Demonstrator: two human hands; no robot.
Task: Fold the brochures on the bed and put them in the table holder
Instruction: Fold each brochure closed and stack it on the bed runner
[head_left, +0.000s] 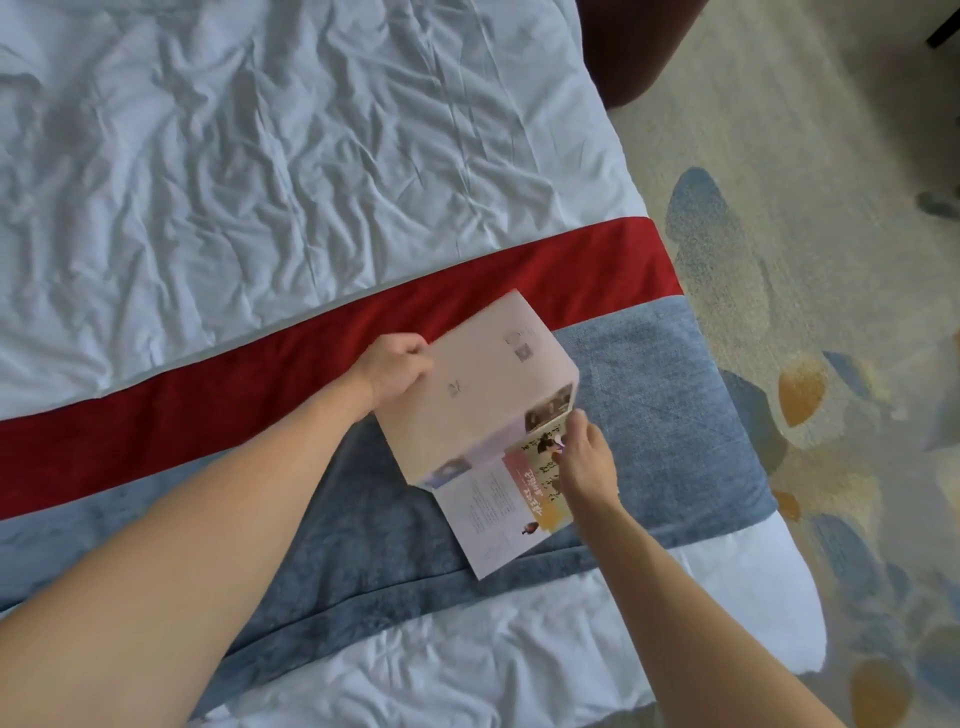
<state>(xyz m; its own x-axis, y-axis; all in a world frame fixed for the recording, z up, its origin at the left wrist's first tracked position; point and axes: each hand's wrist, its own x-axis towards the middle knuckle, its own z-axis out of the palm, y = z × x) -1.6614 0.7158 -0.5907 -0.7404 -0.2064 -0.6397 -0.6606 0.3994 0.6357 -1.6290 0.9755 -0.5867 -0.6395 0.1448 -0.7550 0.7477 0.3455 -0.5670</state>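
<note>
A printed brochure (480, 405) lies on the blue and red runner of the bed (260, 156). Its pale upper panel is lifted and bent over the lower panel, which shows text and coloured pictures. My left hand (397, 371) grips the left edge of the lifted panel with curled fingers. My right hand (584, 460) lies on the lower panel near the fold at the brochure's right edge, fingers bent on the paper. No table holder is in view.
The bed has a crumpled white sheet, a red band (208, 395) and a blue band (649, 405). To the right is patterned carpet (805, 260). A dark brown piece of furniture (634, 47) stands at the top right by the bed's corner.
</note>
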